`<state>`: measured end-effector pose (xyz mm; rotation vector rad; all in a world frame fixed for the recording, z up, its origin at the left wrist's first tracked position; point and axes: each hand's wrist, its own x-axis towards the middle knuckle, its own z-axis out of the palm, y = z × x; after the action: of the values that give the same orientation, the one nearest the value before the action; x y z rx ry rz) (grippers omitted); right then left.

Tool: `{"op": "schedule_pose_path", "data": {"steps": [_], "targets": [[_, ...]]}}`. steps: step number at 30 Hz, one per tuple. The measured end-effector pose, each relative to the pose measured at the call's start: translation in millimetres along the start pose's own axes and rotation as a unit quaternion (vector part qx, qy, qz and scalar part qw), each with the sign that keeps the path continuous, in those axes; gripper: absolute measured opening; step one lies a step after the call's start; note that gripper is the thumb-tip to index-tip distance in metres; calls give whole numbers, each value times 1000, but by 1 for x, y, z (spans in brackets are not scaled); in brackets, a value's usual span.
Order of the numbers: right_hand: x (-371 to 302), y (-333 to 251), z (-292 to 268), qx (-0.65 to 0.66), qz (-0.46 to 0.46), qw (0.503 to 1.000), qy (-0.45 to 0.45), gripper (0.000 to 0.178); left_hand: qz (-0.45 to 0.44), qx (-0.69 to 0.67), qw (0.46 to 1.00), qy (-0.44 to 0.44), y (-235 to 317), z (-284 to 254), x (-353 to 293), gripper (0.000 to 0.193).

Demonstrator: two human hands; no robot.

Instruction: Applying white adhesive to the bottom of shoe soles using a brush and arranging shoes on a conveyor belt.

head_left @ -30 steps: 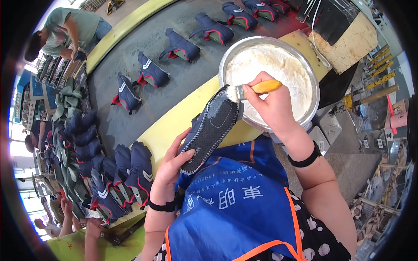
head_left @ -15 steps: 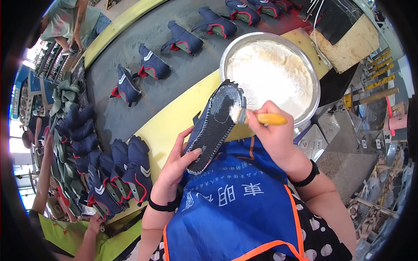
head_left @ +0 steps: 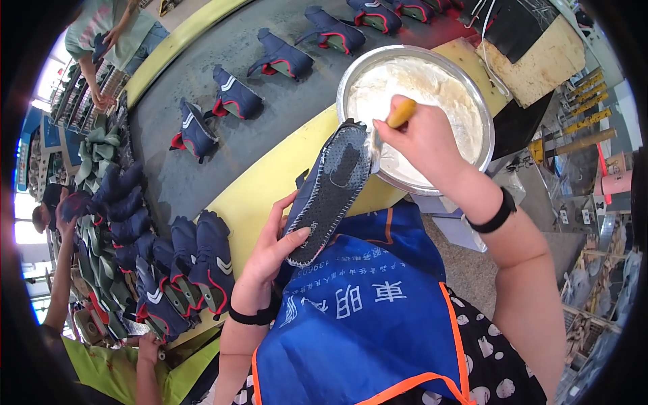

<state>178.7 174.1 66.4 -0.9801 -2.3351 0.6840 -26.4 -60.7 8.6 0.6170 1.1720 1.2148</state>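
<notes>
My left hand [head_left: 270, 253] is closed around the heel end of a dark shoe upper [head_left: 331, 189], its stitched black underside turned up and its toe pointing away from me. Part of that underside near the toe looks wet and shiny. In my right hand [head_left: 428, 138] is a paintbrush [head_left: 401, 113] with a yellow handle, held upright. The white-coated bristles are at the right edge of the shoe near the toe. Just beyond and to the right stands a metal basin [head_left: 489, 156] of thick white paste [head_left: 378, 84], partly hidden by my right hand.
Several navy shoe uppers with red trim [head_left: 236, 94] stand spaced along a dark conveyor belt [head_left: 162, 162]. More navy uppers [head_left: 210, 260] crowd the left, beside green pieces [head_left: 101, 152]. Co-workers' arms [head_left: 64, 270] reach in at the left. Boards and cables [head_left: 496, 74] lie at the far right.
My right hand has lifted and tilted the brush from the middle of the shoe's toe area to its right edge, beside the basin. The shoe has barely moved.
</notes>
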Motion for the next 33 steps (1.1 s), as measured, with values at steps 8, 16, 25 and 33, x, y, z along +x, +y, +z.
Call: {"op": "schedule_pose_path", "data": {"steps": [8, 16, 25, 33], "targets": [[45, -6, 25, 32, -168, 985, -27, 20, -41, -92, 995, -5, 9, -30, 10, 60], [44, -19, 48, 135, -258, 956, -30, 19, -102, -175, 978, -50, 8, -52, 14, 64], [68, -33, 18, 277, -265, 913, -138, 13, -115, -213, 969, -45, -4, -82, 25, 59], [61, -22, 23, 236, -262, 911, -213, 13, -102, -174, 978, -57, -4, -92, 28, 60]]}}
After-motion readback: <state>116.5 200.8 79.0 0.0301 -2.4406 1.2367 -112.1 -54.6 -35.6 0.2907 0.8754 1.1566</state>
